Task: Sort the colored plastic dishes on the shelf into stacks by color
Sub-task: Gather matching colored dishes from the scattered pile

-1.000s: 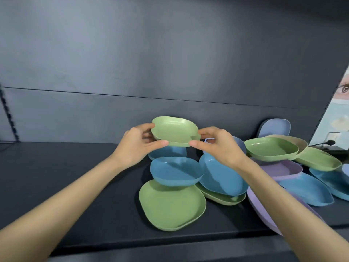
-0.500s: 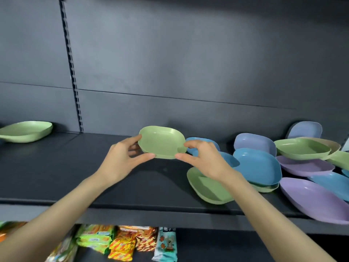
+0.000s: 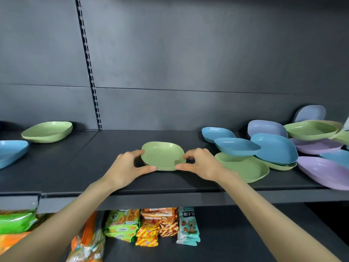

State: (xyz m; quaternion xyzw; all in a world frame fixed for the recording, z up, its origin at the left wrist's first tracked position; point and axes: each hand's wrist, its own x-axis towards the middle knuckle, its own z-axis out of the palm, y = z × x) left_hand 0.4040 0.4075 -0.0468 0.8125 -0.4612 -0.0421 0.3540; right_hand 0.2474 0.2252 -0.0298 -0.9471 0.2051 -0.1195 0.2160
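A small green dish [image 3: 162, 155] is held over the middle of the dark shelf [image 3: 79, 167]. My left hand [image 3: 126, 168] pinches its left rim and my right hand [image 3: 201, 165] pinches its right rim. Whether the dish touches the shelf I cannot tell. To the right lies a jumbled pile: a flat green dish [image 3: 245, 167], blue dishes [image 3: 237, 146], purple dishes [image 3: 324, 172] and another green dish [image 3: 309, 130] on top. At the far left a green dish [image 3: 47, 131] stands alone, with a blue dish [image 3: 10, 152] at the frame's edge.
A slotted upright [image 3: 88, 69] runs down the dark back panel. Below the shelf, snack packets [image 3: 151, 225] in green, orange and teal lie on a lower shelf. Bare shelf lies between the held dish and the left green dish.
Both hands have carried the green dish leftward, away from the pile, and lowered it toward the shelf. The view has panned left, showing the green and blue dishes at the far left.
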